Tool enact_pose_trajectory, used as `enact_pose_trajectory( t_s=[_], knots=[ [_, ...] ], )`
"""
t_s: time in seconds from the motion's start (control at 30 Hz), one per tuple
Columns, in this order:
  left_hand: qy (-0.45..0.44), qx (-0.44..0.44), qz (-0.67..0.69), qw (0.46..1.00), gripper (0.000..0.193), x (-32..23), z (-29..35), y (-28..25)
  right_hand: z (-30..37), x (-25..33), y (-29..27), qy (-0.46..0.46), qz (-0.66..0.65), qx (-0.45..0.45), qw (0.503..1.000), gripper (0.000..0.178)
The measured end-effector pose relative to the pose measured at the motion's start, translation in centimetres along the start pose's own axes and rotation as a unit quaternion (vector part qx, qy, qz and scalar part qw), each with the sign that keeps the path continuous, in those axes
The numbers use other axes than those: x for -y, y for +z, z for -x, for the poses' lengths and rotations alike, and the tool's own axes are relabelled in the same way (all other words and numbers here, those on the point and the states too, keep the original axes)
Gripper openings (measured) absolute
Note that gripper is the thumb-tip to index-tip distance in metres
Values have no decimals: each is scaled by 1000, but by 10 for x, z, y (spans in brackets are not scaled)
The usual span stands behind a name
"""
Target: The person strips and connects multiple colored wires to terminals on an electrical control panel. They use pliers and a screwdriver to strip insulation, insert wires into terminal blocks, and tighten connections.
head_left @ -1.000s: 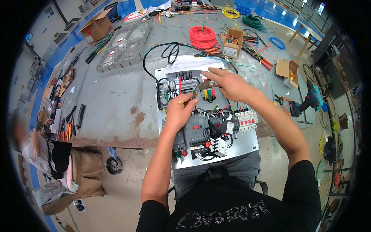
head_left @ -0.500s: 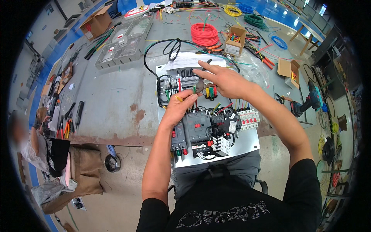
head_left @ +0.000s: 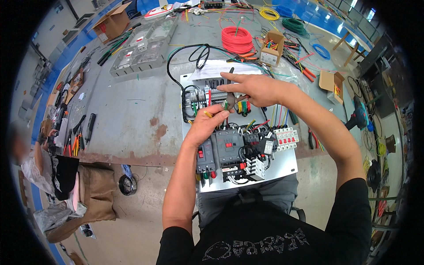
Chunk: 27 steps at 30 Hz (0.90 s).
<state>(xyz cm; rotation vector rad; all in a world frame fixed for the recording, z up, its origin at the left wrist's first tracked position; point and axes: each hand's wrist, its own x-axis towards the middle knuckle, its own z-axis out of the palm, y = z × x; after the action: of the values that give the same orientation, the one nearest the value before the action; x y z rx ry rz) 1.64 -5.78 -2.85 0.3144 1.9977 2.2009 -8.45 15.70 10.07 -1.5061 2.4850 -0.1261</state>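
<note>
A metal mounting panel (head_left: pixel 279 165) lies across my lap and the table edge, carrying a large black contactor (head_left: pixel 228 145), a row of white breakers with red switches (head_left: pixel 287 138) and a terminal strip (head_left: pixel 216 94). Over its middle, my left hand (head_left: pixel 206 126) pinches a short green wire end (head_left: pixel 226 105), and a yellow wire shows between its fingers. Dark-handled pliers (head_left: pixel 231 102) are in my right hand (head_left: pixel 263 92), their jaws at that green end. Two of its fingers stretch out past the handle. The jaws' exact grip is too small to tell.
A red wire coil (head_left: pixel 236 39), an open box of small parts (head_left: pixel 272 46) and a clear organiser case (head_left: pixel 143 48) stand farther back. A cordless drill (head_left: pixel 357 115) is on the right, screwdrivers (head_left: pixel 90 128) on the left. A seated person (head_left: pixel 42 165) is at far left.
Both hands and the pliers stay at the same spot, with the pliers' handle turned slightly more upright. The view has shifted a little; cutters at the panel's right now show beside my arm.
</note>
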Motion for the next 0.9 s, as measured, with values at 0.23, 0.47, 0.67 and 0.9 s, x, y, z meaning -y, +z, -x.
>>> enact_pose_trajectory(
  t_s=[0.23,0.47,0.67,0.9],
  knots=[
    [0,1,17,1000,27,-2,0,-2,9,15,4,42,23,-36,998,93],
    [12,-8,30,999,26,-1,1,0,17,29,21,60,88,-116,988,86],
    [10,10,25,1000,26,-2,-1,0,17,15,21,29,49,-113,992,78],
    [7,4,22,1000,25,-2,1,-1,6,11,18,-45,155,-185,969,59]
  ],
)
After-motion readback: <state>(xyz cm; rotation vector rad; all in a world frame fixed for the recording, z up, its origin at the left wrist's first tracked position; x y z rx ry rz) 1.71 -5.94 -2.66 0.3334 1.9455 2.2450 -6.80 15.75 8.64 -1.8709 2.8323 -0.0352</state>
